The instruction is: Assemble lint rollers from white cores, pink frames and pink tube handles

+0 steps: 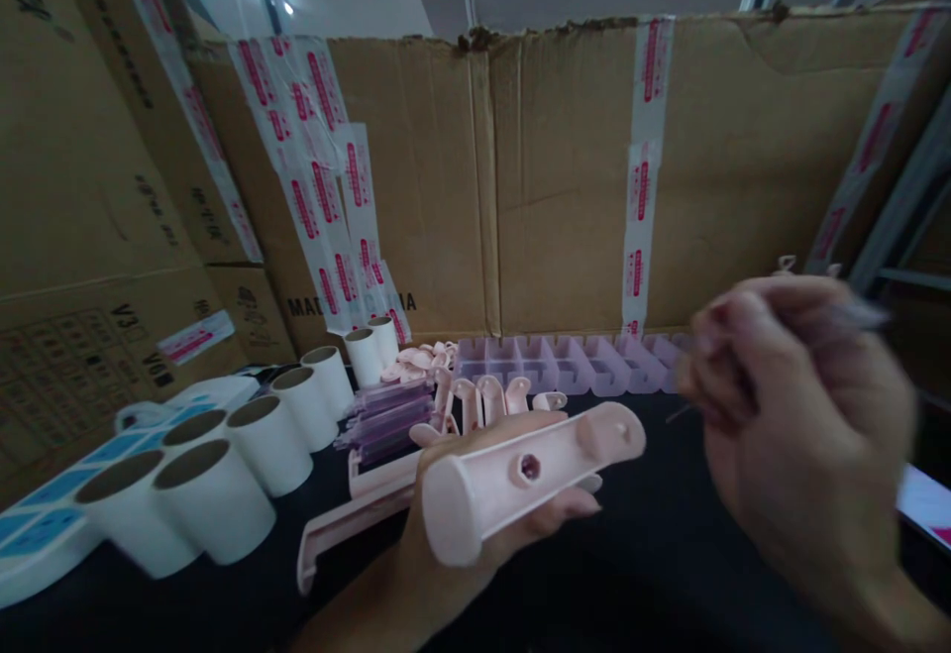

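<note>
My left hand (461, 524) holds a pale pink plastic handle part (520, 480) flat across the palm, rounded end toward me, a small hole in its side facing up. My right hand (794, 415) is raised to the right of it, blurred, with fingers pinched together on a thin metal piece (854, 314) that sticks out to the right; I cannot tell what the piece is. A fine wire-like end shows below the fingers. The two hands are apart.
White tape rolls (215, 494) lie in a row at the left on the black table (654, 574). Pink plastic parts (482, 397), purple packets (386, 415) and a row of lilac trays (572, 361) stand behind. Cardboard boxes (565, 177) wall the back and left.
</note>
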`<state>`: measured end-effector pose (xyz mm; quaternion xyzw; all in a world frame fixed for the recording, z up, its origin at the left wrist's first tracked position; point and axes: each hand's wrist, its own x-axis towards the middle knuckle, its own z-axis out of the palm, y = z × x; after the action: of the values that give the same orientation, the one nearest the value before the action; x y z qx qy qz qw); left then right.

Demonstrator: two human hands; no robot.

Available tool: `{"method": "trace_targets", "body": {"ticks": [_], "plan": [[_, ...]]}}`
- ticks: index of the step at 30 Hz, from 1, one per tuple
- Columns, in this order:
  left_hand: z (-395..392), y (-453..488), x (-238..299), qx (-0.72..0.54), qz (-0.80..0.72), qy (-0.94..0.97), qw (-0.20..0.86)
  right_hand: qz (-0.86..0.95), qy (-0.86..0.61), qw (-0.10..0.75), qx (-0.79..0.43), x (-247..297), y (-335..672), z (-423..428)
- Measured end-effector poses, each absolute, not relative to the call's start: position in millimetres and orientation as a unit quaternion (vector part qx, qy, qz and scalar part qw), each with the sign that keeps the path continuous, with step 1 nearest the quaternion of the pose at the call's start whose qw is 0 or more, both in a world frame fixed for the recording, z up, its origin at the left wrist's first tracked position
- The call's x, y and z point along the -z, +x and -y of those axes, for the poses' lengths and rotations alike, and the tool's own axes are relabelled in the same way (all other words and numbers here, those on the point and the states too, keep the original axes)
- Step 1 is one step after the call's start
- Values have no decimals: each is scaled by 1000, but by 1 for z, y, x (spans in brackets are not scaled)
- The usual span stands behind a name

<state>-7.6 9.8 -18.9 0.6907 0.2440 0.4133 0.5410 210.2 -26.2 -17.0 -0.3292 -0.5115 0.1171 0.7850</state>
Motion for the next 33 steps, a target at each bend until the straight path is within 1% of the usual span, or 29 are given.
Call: {"method": "trace_targets", "body": {"ticks": [1,2,5,6,8,10,15,17,19,21,23,24,27,30,33], "plan": [[-10,-7,19,-407,-238,682,558,530,-357,750,-173,1,205,15],[-10,-7,18,-412,-237,674,566,564,-382,694,-232,-11,202,7],[-13,-6,18,-491,-259,650,519,652,-409,526,-361,-23,203,0],[-15,-6,18,-525,-271,639,493,671,-400,492,-384,-21,205,1],[-19,-7,20,-576,-290,618,450,691,-376,456,-416,-15,209,4],[-22,-8,23,-600,-294,604,434,692,-359,452,-433,-10,210,4],[-25,-6,26,-604,-283,598,445,681,-313,501,-433,-3,203,-2],[-25,-5,24,-607,-282,617,415,675,-294,523,-430,-1,202,-4],[-24,-5,21,-603,-289,643,373,657,-286,564,-411,-1,203,-7],[-24,-5,20,-587,-297,670,344,623,-313,616,-366,-4,210,-10],[-25,-6,20,-573,-300,686,334,594,-399,627,-308,-8,221,-14],[-26,-7,20,-571,-299,689,332,587,-448,611,-286,-11,229,-16],[-27,-8,19,-573,-295,692,325,585,-567,520,-257,-15,256,-21],[-27,-8,17,-583,-286,687,327,575,-647,440,-240,-12,280,-25],[-27,-6,15,-593,-287,665,351,568,-700,365,-235,-5,295,-30]]}}
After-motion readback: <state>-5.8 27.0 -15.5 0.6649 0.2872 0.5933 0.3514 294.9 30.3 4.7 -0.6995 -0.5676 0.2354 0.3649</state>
